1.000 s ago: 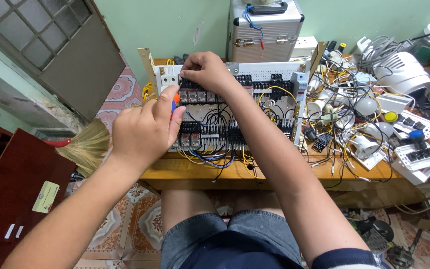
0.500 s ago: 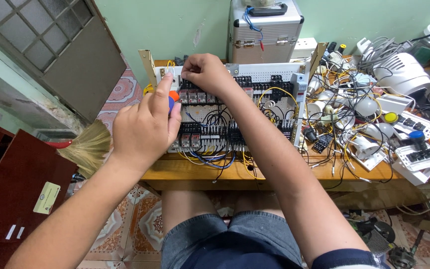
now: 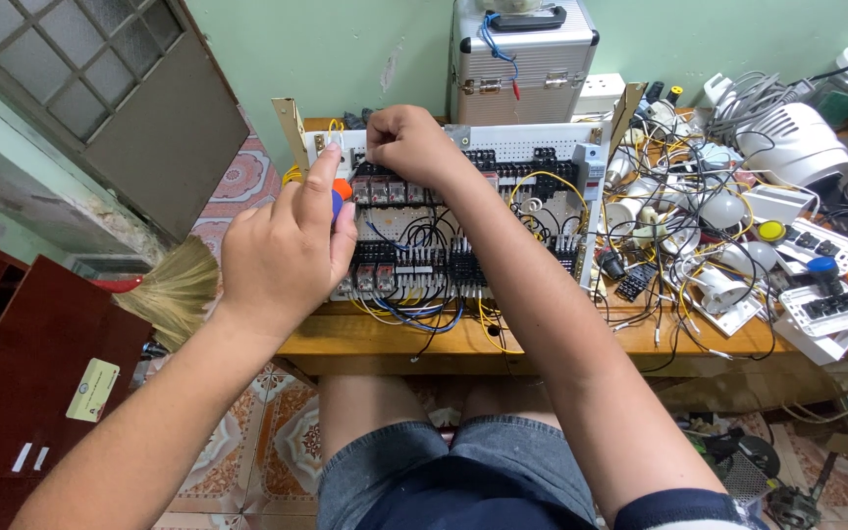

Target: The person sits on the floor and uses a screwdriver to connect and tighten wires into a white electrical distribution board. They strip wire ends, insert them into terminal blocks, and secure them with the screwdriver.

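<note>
Two hands work at one wired control panel mid-frame. The left hand curls around one orange-and-blue screwdriver; the right hand, fingers bunched, presses the panel's top edge.

The left hand covers most of a screwdriver; only a bit of its orange and blue handle shows past the fingers, and the blade is hidden. The right hand hides the part of the wiring panel it presses on, so what its grip closes on cannot be told. The silver case behind the panel is cut off by the top edge. The person's lap runs out of frame at the bottom. Small parts among the tangled wires on the table are too small to identify.
</note>
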